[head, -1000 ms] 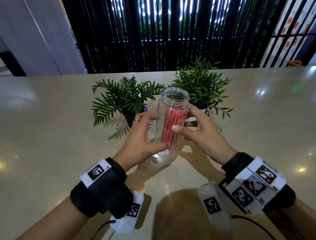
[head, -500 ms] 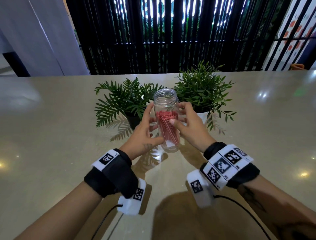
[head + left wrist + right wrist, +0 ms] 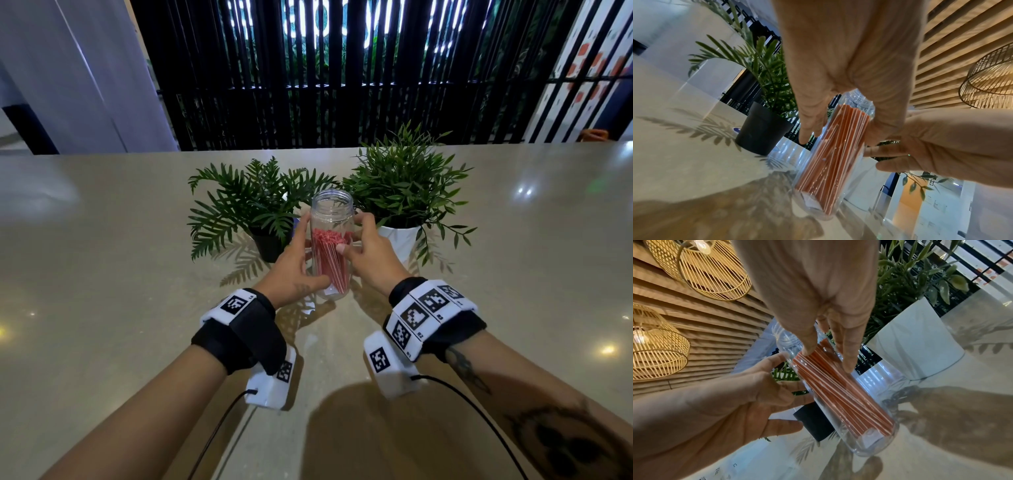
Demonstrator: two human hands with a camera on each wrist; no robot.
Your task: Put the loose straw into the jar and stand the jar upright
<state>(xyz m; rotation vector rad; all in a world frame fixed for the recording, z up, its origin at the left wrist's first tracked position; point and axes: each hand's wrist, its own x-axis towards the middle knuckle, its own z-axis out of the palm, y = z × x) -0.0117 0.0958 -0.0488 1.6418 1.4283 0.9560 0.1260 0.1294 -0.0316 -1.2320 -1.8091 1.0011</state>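
A clear plastic jar stands upright on the beige table, its open mouth up and its base on the surface. A bundle of red straws stands inside it, ends below the neck. My left hand holds the jar's left side, thumb low near the base. My right hand holds the right side, thumb on the front wall. The left wrist view shows the left hand around the jar; the right wrist view shows the right hand on the jar. No loose straw is in sight.
Right behind the jar stand two potted plants: a fern in a black pot on the left and a leafy one in a white pot on the right. A dark slatted fence runs beyond the table's far edge.
Both hands have carried the jar away from me toward the plants and lowered it. It was tilted and lifted; now it stands straight on the table.
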